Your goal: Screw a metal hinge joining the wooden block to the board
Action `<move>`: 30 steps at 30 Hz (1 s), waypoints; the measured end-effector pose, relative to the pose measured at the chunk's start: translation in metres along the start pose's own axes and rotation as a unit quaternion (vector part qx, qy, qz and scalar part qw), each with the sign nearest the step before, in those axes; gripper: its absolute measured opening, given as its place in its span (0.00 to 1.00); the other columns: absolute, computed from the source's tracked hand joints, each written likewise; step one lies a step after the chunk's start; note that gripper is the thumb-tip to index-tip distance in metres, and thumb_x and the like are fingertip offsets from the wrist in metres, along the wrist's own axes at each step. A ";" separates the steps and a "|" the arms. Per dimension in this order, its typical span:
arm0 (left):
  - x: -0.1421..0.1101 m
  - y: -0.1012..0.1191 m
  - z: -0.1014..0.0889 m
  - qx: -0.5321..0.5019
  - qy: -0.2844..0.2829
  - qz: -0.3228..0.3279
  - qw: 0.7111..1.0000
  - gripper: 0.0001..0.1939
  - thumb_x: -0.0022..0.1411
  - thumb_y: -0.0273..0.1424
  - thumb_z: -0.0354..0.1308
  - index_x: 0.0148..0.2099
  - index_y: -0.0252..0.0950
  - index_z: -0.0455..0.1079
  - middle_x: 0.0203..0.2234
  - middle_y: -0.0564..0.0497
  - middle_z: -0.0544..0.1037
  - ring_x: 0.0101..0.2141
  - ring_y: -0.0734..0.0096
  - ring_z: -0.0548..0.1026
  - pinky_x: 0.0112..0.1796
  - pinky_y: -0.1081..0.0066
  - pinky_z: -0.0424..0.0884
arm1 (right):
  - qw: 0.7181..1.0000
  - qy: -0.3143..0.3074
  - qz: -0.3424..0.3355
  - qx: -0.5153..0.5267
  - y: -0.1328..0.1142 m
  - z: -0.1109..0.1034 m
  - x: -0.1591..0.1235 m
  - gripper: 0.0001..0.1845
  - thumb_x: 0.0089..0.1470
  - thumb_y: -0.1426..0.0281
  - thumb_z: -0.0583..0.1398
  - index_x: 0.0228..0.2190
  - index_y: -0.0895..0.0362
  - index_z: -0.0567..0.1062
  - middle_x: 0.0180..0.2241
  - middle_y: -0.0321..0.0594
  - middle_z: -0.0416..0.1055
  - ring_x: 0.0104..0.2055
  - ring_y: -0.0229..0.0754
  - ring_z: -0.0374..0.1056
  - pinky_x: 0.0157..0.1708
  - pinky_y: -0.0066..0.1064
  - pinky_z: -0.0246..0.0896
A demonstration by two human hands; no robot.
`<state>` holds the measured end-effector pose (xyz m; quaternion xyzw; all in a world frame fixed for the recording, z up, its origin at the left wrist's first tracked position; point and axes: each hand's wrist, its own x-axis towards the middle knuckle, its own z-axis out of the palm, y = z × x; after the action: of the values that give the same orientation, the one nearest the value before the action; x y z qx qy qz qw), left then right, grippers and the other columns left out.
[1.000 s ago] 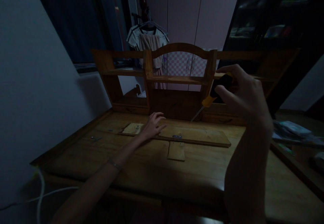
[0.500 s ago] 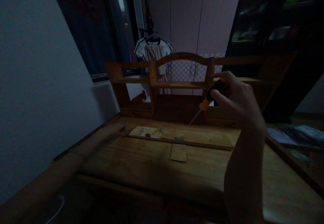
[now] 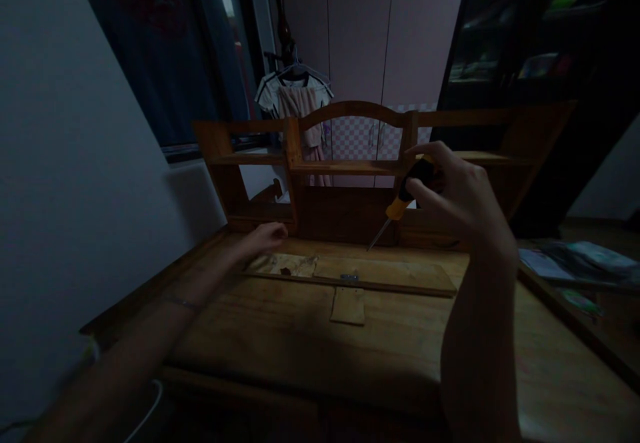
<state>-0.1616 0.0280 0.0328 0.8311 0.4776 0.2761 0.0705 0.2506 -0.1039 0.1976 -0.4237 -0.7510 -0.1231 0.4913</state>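
My right hand [image 3: 457,193] grips a screwdriver [image 3: 395,210] by its black and yellow handle, the thin shaft slanting down to the left above the desk. A long wooden board [image 3: 390,275] lies across the desktop, with a paler, stained patch [image 3: 283,265] at its left part. On the board's near edge is a small metal piece [image 3: 349,277]. A small square wood piece [image 3: 349,306] lies just in front of it. My left hand [image 3: 267,237] is raised over the board's left end, fingers curled together; whether something small is between them is hidden.
The wooden desktop [image 3: 400,343] carries a shelf unit [image 3: 345,167] along its back. Papers and plastic-wrapped items [image 3: 580,261] lie on a surface at the right. Behind stand a pink wardrobe [image 3: 357,36] and hanging clothes [image 3: 295,99]. A white cable [image 3: 150,409] hangs at lower left.
My left hand has lifted from the desk near the board's left end and moved right and up. My right hand still holds the screwdriver in nearly the same pose; the view has shifted slightly.
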 end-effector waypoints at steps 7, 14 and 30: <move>0.019 0.119 0.115 -0.172 -0.040 0.126 0.976 0.11 0.63 0.29 0.56 0.48 0.39 0.73 0.42 0.49 0.79 0.42 0.67 0.78 0.45 0.68 0.74 | 0.999 -0.040 -0.006 -0.006 -0.005 0.008 0.002 0.19 0.54 0.67 0.57 0.48 0.53 0.73 0.35 0.40 0.76 0.34 0.45 0.71 0.36 0.36 0.61; 0.005 0.134 0.145 -0.254 0.015 0.064 0.965 0.09 0.65 0.31 0.58 0.45 0.37 0.75 0.40 0.49 0.80 0.42 0.67 0.79 0.44 0.69 0.76 | 0.999 -0.046 -0.014 -0.006 -0.004 0.014 0.003 0.18 0.54 0.67 0.57 0.48 0.54 0.73 0.36 0.40 0.76 0.35 0.45 0.71 0.35 0.33 0.60; -0.002 0.134 0.147 -0.250 0.011 0.054 0.967 0.08 0.64 0.30 0.59 0.43 0.36 0.77 0.39 0.49 0.82 0.40 0.70 0.79 0.43 0.72 0.73 | 0.997 -0.049 -0.031 -0.044 -0.004 0.026 0.005 0.18 0.55 0.69 0.58 0.48 0.54 0.73 0.35 0.43 0.74 0.39 0.48 0.70 0.40 0.38 0.59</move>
<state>0.0162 -0.0232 -0.0405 0.8086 0.3489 0.3989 0.2556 0.2300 -0.0884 0.1896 -0.4265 -0.7807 -0.1505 0.4312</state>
